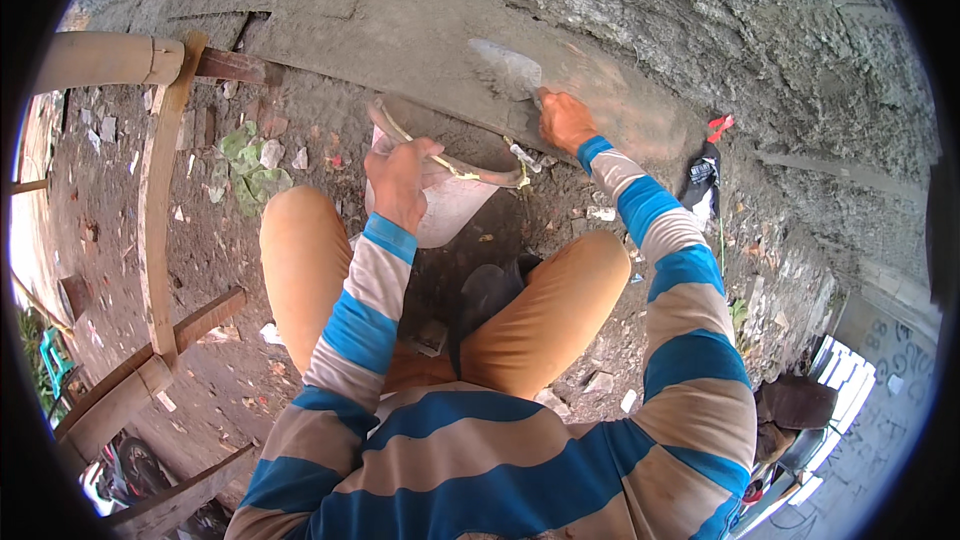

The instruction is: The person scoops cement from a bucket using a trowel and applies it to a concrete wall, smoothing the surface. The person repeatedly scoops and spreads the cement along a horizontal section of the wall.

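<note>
My right hand [567, 121] is closed round the handle of a trowel [508, 66], most of the handle being hidden in the fist. The trowel's grey blade lies against a smooth band of grey mortar [400, 30] at the foot of a rough wall. My left hand [402, 178] grips the rim of a pale, dirty bucket [455, 218], its thumb on top. The bucket is tilted, with its mouth towards the mortar band, between and beyond my bent knees. Grey residue coats its inside; how much it holds cannot be made out.
The rough wall [640, 0] curves along the far side and right. At left stands a wooden frame [160, 200] of several posts and rails. Rubble and green leaves [245, 165] litter the dirt floor. A black-and-white item [702, 178] with a red end lies by the wall.
</note>
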Available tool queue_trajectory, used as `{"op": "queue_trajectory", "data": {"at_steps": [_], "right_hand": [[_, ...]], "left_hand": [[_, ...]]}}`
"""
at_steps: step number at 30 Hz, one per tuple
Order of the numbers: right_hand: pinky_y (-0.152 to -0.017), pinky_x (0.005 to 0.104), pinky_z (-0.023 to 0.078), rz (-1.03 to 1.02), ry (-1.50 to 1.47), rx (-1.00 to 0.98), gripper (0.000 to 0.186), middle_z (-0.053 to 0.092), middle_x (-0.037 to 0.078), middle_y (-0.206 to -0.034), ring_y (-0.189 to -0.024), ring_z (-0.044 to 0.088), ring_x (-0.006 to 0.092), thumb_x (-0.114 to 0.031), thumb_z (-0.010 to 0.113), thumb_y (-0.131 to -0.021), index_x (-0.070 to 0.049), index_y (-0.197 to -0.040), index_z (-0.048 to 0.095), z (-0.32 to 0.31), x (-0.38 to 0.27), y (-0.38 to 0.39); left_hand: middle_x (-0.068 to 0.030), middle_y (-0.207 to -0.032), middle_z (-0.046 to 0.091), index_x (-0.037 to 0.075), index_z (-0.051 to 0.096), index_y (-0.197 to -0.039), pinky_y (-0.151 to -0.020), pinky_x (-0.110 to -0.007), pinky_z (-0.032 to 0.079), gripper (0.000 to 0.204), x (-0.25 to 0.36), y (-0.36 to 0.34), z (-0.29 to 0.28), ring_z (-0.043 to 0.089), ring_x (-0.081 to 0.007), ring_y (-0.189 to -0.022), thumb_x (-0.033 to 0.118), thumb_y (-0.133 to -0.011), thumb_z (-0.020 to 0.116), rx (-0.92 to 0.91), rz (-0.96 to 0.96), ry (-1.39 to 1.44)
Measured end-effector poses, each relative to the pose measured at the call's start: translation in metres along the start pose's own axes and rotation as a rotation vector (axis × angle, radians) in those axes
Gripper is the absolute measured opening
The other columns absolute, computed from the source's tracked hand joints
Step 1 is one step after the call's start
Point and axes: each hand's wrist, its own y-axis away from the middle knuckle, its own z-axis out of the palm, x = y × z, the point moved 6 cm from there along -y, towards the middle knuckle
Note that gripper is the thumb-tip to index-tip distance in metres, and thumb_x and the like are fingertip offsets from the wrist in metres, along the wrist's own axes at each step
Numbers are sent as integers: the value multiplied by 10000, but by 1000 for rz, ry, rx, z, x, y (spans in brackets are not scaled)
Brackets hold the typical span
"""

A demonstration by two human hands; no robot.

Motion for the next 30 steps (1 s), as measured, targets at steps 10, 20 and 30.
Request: {"op": "queue_trajectory", "data": {"at_steps": [10,20,30], "right_hand": [[-724,506,586,-153,155,-175,282,727,250,-843,-827,736,421,-66,581,-879,-29,-1157,608,-32,-56,61],[-761,559,566,89,48,-122,301,716,293,-892,-874,713,464,-84,615,-860,-48,-1158,617,-33,-22,79],[-861,536,571,463,82,108,293,723,283,-1055,-1000,701,474,-138,596,-877,-29,-1138,674,-12,97,-55]], "left_hand": [[-89,-869,664,14,619,-1016,-560,-376,618,212,-3,-5,-8,668,-225,-634,-8,-813,679,25,7,-3],[-83,-892,668,17,620,-1005,-581,-389,643,220,-10,-5,-4,701,-217,-731,-13,-800,692,42,6,-7],[-93,-898,653,13,605,-988,-601,-393,623,226,1,-3,-3,685,-233,-728,-18,-788,706,-21,-27,5]]}}
